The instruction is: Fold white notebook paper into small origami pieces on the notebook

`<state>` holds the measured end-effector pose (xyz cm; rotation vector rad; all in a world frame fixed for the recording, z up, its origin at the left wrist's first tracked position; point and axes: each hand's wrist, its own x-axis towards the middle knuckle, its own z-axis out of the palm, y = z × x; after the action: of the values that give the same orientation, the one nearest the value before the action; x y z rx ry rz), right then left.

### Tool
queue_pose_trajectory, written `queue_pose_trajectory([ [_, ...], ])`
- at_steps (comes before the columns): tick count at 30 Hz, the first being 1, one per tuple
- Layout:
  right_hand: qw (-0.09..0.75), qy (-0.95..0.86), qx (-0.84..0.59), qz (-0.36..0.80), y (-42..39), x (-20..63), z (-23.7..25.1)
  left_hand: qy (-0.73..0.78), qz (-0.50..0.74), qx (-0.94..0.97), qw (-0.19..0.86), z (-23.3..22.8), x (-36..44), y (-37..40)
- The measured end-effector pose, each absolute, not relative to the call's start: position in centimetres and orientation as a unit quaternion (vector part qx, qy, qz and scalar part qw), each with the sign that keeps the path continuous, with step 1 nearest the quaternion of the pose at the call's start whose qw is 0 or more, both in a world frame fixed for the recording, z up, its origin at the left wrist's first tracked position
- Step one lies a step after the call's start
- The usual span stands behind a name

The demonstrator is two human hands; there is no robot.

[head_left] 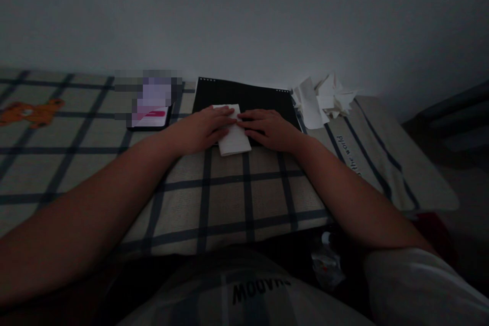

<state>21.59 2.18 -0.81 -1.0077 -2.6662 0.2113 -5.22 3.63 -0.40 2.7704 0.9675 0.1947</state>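
A folded sheet of white paper [234,141] lies partly on a black notebook [244,92], its near end reaching past the notebook's front edge. My left hand [204,128] rests flat on the paper's left side, fingers stretched out over it. From the other side, my right hand [273,130] lies with its fingers extended, the fingertips touching the paper's right edge. Both palms face down and neither hand grips anything. Part of the notebook's front edge is hidden under my hands.
A checked cloth [229,193] covers the table, which meets a wall at the back. To the left stands a phone [151,107] with a lit screen, beyond an orange figure [32,112]. Crumpled white papers [334,97] lie right of the notebook. A plastic bottle [326,262] is below the table edge.
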Motion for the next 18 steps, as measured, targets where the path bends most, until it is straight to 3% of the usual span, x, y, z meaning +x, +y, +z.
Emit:
queue_pose_trajectory([
  [18, 0.149, -0.917, -0.365, 0.065, 1.86, 21.51, -0.99, 0.349, 0.057, 0.926, 0.131, 0.40, -4.77, 3.27],
])
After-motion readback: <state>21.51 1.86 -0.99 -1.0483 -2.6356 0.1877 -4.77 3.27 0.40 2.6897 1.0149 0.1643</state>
